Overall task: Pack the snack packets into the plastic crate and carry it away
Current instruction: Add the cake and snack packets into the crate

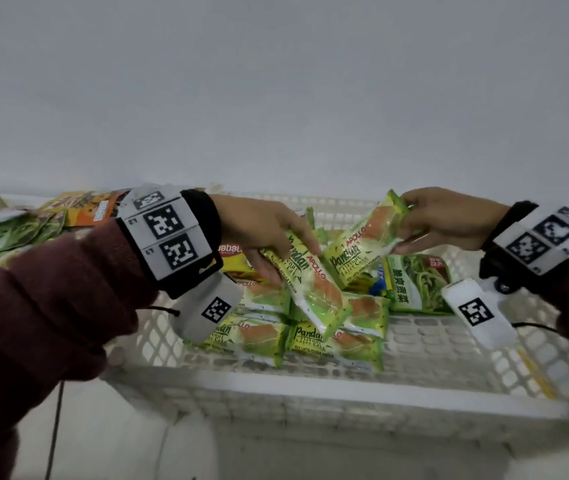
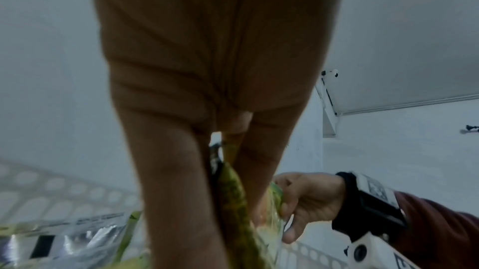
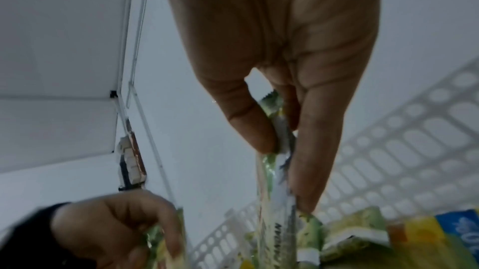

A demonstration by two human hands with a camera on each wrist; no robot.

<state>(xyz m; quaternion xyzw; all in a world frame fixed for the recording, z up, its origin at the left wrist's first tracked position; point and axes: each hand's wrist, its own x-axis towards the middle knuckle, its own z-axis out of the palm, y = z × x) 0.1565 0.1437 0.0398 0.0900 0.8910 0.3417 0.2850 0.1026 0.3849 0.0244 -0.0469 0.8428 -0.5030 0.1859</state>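
Nearest, the crate [image 1: 310, 386] rim runs across; loose packets [image 1: 16, 230] wait far left on the tabletop. Left hand [image 1: 262, 230] fingers grip one cake packet [image 1: 310, 282] over the crate; right hand [image 1: 449, 220] pinches another [image 1: 362, 247] by its end. Best lay both flat beside the packed ones, I judge. Only the wrist views show thumbs clamping the wrappers.

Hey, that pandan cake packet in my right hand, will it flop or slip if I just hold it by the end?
The packet probably stays fairly straight: pinched at one end by the right hand, it barely sags. Its glossy wrapper looks slippery, and it seems light.
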